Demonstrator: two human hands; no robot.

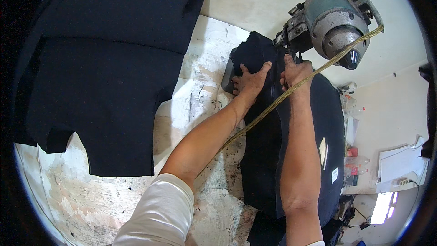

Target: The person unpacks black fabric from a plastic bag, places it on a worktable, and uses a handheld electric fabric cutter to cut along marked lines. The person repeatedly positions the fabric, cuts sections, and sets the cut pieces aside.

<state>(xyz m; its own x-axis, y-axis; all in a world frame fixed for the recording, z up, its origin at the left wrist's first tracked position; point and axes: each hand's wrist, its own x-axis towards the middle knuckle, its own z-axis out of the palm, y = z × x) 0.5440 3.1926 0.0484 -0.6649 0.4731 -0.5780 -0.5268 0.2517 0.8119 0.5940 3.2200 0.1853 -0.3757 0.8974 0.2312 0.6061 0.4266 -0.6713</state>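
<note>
A long black fabric piece (259,155) lies under the needle end of an industrial sewing machine (334,23), its upper left edge ragged. My left hand (250,80) rests on this fabric with its fingers spread, the thumb reaching toward a seam line. Just right of it, close to the machine's sewing head, my right hand (296,71) is closed on the fabric, thumb on top and fingers curled. A small dark pointed shape beside that thumb cannot be made out. The presser foot area is partly hidden by the machine head.
A twisted yellowish drive belt (291,90) runs from the handwheel down across my right wrist and behind my left forearm. Another large black fabric piece (104,77) covers the left of the worn white table (200,105). Plastic bottles (357,166) and papers (400,161) stand at the right.
</note>
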